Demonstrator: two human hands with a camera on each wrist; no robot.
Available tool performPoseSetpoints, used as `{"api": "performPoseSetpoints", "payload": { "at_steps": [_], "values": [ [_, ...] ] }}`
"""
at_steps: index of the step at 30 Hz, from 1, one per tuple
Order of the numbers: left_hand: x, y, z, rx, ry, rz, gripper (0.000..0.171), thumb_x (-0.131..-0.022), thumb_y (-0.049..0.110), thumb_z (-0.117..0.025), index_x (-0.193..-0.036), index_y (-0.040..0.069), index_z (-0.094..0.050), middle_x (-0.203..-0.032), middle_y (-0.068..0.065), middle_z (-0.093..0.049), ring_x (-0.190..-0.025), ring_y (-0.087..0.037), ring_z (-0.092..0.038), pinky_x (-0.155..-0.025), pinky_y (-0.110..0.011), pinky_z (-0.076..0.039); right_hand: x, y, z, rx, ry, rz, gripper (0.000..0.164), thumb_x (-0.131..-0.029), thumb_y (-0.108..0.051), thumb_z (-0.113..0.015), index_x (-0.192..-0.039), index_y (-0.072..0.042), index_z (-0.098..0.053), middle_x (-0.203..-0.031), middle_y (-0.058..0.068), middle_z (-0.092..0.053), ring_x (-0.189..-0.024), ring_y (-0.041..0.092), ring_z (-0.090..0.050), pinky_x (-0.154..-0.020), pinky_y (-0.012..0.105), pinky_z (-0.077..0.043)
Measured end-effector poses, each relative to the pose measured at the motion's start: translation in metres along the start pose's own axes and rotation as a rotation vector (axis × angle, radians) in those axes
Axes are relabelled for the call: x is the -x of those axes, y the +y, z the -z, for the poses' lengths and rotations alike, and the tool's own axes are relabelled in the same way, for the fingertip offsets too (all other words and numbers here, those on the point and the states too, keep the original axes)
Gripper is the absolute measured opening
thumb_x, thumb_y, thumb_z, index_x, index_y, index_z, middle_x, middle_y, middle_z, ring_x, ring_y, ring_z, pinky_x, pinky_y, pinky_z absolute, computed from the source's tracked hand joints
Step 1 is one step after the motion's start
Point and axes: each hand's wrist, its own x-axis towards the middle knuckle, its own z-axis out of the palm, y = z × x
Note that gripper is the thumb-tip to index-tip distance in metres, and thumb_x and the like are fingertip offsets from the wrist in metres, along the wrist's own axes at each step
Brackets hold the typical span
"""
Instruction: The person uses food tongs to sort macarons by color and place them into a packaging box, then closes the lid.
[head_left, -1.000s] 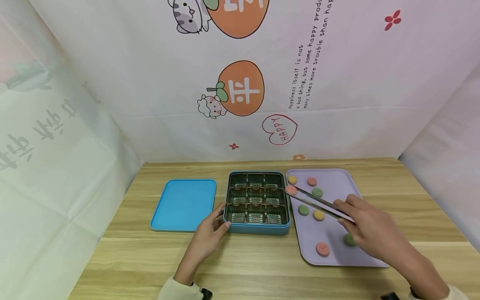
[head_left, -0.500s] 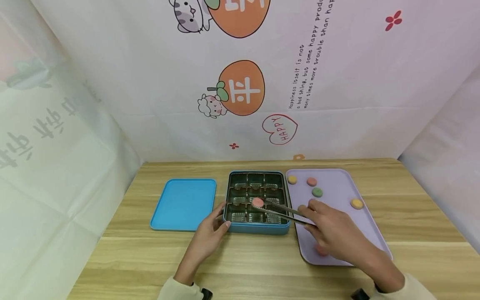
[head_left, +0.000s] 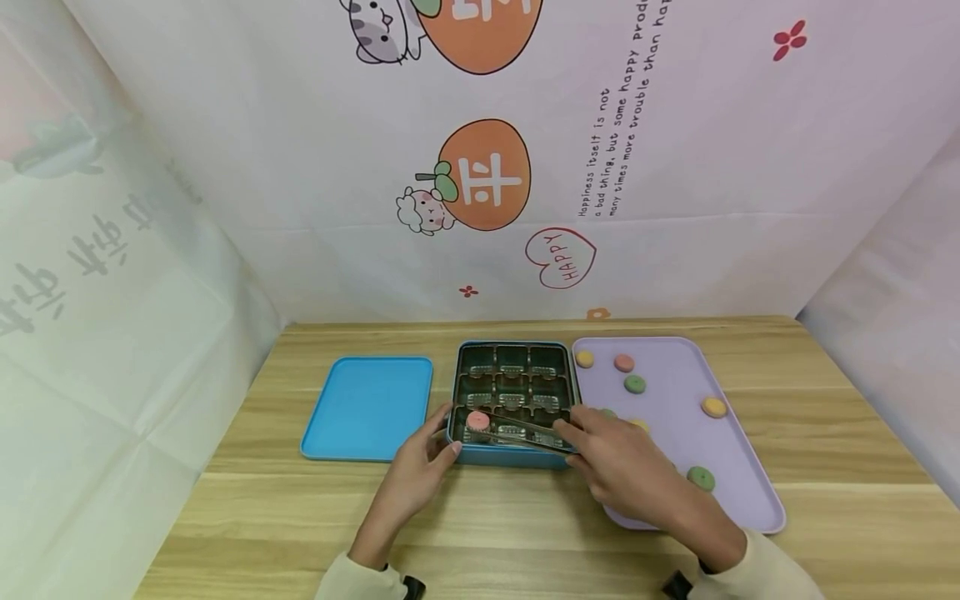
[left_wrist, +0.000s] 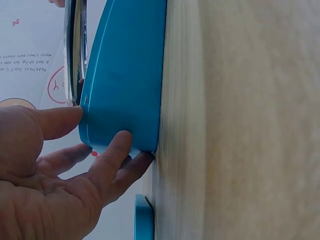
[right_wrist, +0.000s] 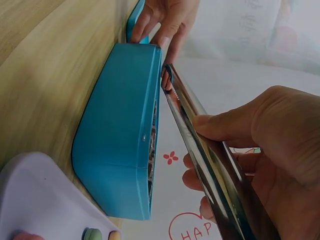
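Observation:
My right hand (head_left: 622, 462) holds metal tongs (head_left: 525, 442), thumb on one arm and fingers on the other. A pink macaron (head_left: 477, 421) sits between the tong tips, over the front-left compartment of the blue box (head_left: 517, 457). In the right wrist view the tongs (right_wrist: 200, 150) slant toward the box's far corner, close to its rim. My left hand (head_left: 417, 471) rests against the box's front-left corner. In the left wrist view, its fairly straight fingers (left_wrist: 112, 155) touch the box wall and the thumb lies at the rim.
A lilac tray (head_left: 738, 483) right of the box bears several pink, green and yellow macarons, some partly hidden by my right hand. The blue lid (head_left: 371, 408) lies flat to the left. A printed cloth (head_left: 337, 275) hangs behind the wooden table (head_left: 450, 542).
My right hand has carried the pink macaron in the tongs leftward from the tray, across the box, to the front-left compartment. The left hand has stayed put.

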Motion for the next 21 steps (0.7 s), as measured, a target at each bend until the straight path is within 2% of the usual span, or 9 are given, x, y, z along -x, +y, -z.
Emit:
{"api": "performPoseSetpoints", "payload": {
  "at_steps": [5, 13, 17, 21],
  "values": [
    [0.000, 0.000, 0.000, 0.001, 0.003, 0.003, 0.063, -0.106, 0.012, -0.061, -0.164, 0.014, -0.036, -0.159, -0.026, -0.047, -0.139, -0.044, -0.056, -0.105, -0.052, -0.056, -0.004, -0.002, -0.003, 0.010, -0.011, -0.007, 0.038, -0.089, -0.011, -0.083, -0.126, -0.006, -0.074, -0.096, -0.001, -0.058, -0.074, 0.009, -0.046, -0.060, 0.025, -0.043],
    [-0.001, 0.000, -0.001, -0.003, 0.007, -0.002, 0.063, -0.106, 0.011, -0.061, -0.164, 0.014, -0.037, -0.162, -0.025, -0.042, -0.138, -0.044, -0.057, -0.105, -0.053, -0.055, -0.009, -0.003, -0.006, 0.030, -0.009, 0.003, 0.039, -0.089, -0.011, -0.083, -0.126, -0.005, -0.074, -0.093, -0.001, -0.057, -0.071, 0.009, -0.043, -0.058, 0.025, -0.039],
    [-0.001, 0.000, -0.001, -0.003, 0.008, 0.002, 0.063, -0.106, 0.011, -0.061, -0.164, 0.015, -0.037, -0.162, -0.025, -0.042, -0.138, -0.044, -0.057, -0.105, -0.053, -0.055, -0.010, -0.004, -0.008, 0.042, -0.007, -0.010, 0.040, -0.088, -0.011, -0.085, -0.126, -0.005, -0.074, -0.092, -0.001, -0.057, -0.071, 0.009, -0.044, -0.058, 0.025, -0.039],
    [-0.001, 0.000, 0.000, -0.011, 0.004, 0.002, 0.063, -0.106, 0.012, -0.061, -0.164, 0.014, -0.036, -0.160, -0.027, -0.044, -0.133, -0.043, -0.062, -0.097, -0.049, -0.060, -0.011, -0.006, -0.008, 0.059, -0.014, -0.025, 0.040, -0.088, -0.012, -0.085, -0.125, -0.006, -0.074, -0.095, -0.001, -0.059, -0.074, 0.010, -0.050, -0.059, 0.026, -0.042]
  ]
}}
